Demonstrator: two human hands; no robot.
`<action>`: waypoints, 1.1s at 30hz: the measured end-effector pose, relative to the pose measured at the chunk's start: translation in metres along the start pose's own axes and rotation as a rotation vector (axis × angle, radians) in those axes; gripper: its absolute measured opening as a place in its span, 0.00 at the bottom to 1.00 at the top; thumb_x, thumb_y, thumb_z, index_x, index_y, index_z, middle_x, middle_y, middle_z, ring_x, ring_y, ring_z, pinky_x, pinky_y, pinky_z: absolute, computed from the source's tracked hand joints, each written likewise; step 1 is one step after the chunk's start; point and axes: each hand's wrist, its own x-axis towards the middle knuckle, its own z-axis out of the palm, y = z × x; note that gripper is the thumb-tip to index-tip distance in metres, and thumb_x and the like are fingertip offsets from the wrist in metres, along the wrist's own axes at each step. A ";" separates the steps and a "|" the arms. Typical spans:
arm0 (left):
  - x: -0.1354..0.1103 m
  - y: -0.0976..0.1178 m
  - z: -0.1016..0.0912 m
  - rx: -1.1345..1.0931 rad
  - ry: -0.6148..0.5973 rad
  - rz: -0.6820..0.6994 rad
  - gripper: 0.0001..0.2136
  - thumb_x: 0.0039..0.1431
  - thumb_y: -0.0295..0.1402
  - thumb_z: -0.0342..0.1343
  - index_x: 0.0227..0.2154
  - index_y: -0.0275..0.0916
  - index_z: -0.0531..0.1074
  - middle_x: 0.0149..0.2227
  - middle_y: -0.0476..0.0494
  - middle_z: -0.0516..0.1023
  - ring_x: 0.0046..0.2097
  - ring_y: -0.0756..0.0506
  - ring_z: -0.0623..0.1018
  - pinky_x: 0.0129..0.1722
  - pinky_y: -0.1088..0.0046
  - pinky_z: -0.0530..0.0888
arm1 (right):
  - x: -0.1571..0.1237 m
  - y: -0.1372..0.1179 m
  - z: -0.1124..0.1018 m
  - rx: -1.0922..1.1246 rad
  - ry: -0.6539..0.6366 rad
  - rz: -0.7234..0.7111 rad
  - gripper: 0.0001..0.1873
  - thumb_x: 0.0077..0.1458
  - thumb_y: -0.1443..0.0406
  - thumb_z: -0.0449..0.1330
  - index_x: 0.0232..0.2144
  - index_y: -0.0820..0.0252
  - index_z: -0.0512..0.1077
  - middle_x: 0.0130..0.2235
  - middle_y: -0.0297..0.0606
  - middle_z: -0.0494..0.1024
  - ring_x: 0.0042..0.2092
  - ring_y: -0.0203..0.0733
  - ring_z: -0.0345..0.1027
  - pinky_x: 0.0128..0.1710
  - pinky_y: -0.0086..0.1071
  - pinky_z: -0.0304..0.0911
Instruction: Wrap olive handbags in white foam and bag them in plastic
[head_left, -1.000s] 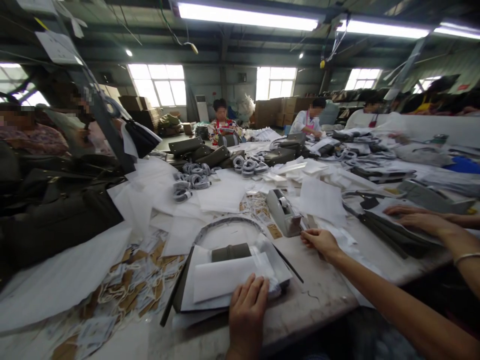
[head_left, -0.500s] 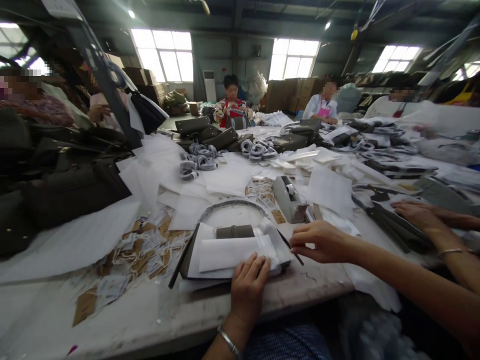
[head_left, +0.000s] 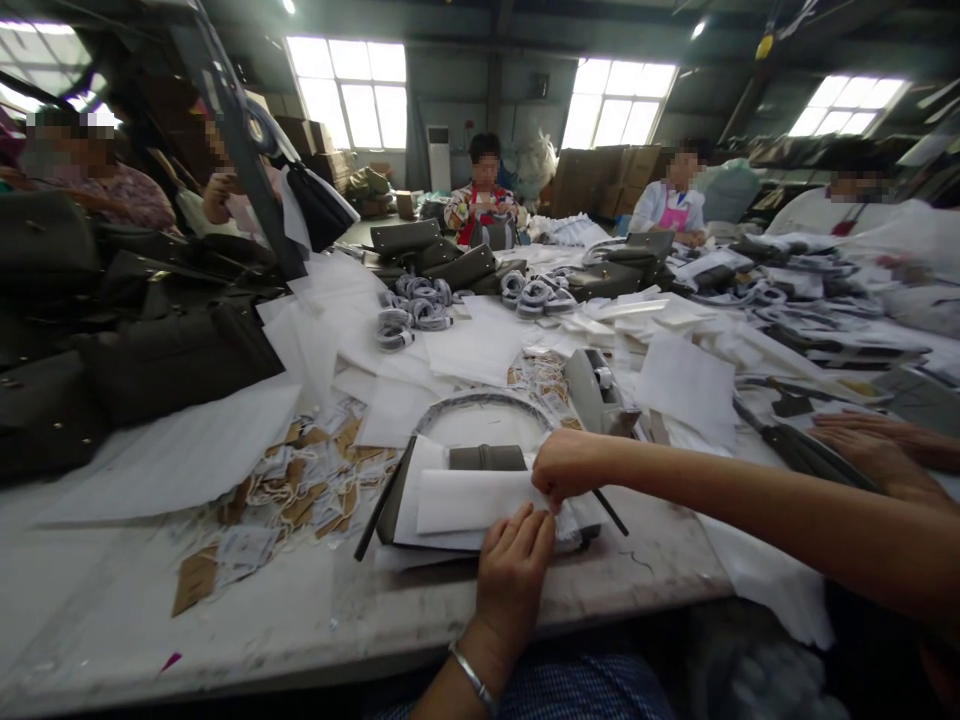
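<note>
A dark olive handbag (head_left: 487, 458) lies on the table in front of me, its wrapped handle (head_left: 480, 398) arching away from me. White foam sheets (head_left: 465, 502) cover most of its upper side. My left hand (head_left: 514, 565), a metal bangle at the wrist, rests with fingers laid flat at the near right edge of the foam. Just beyond those fingertips, my right hand (head_left: 566, 465) is closed and pressed down at the foam's right end. What its fingers pinch is hidden. Dark strips stick out from both sides of the bag.
A grey tape dispenser (head_left: 595, 388) stands behind the bag. Brown and white tags (head_left: 307, 470) with strings are heaped at left, near loose foam sheets (head_left: 187, 455). Dark bags (head_left: 180, 350) pile up further left. A co-worker's hands (head_left: 885, 440) are at right; other people sit across the table.
My right hand has moved left from beside the bag onto the right end of the foam, and its fingers have closed in. My left hand stays on the foam. The view has shifted slightly.
</note>
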 end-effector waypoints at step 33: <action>0.004 0.002 0.000 0.015 0.055 0.005 0.11 0.69 0.30 0.51 0.48 0.45 0.75 0.45 0.48 0.82 0.51 0.44 0.79 0.47 0.66 0.72 | 0.028 0.068 -0.010 0.145 0.181 0.346 0.14 0.55 0.56 0.63 0.39 0.57 0.81 0.38 0.39 0.83 0.39 0.45 0.75 0.35 0.30 0.61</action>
